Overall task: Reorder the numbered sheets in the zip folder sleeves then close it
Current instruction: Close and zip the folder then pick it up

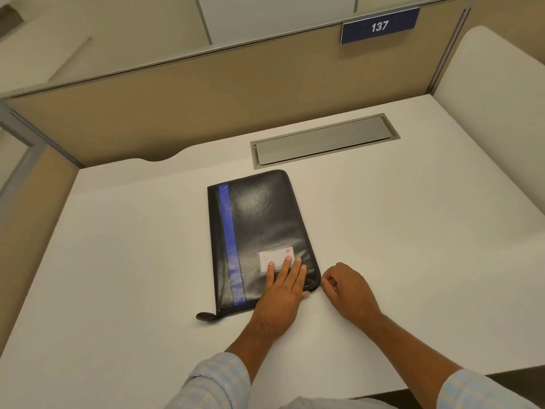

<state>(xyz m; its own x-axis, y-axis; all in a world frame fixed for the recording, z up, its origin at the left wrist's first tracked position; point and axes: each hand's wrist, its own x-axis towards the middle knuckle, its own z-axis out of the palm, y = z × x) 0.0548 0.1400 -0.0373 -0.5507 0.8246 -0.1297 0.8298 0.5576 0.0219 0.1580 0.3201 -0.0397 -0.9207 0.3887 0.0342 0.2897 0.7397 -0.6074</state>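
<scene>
A black zip folder (259, 231) with a blue stripe and a small label card (275, 256) lies closed on the white desk (118, 276). Its dark zip tab (205, 316) sticks out at the near left corner. My left hand (281, 293) rests flat on the folder's near right corner, fingers straight and reaching the label. My right hand (349, 289) sits on the desk just right of that corner, with its fingers curled and nothing visible in them. No sheets or sleeves are in view.
A grey cable-hatch lid (324, 140) is set into the desk behind the folder. Beige partition walls (177, 107) close off the back and left, and a white panel (486, 98) the right. A blue sign reads 137 (379, 26).
</scene>
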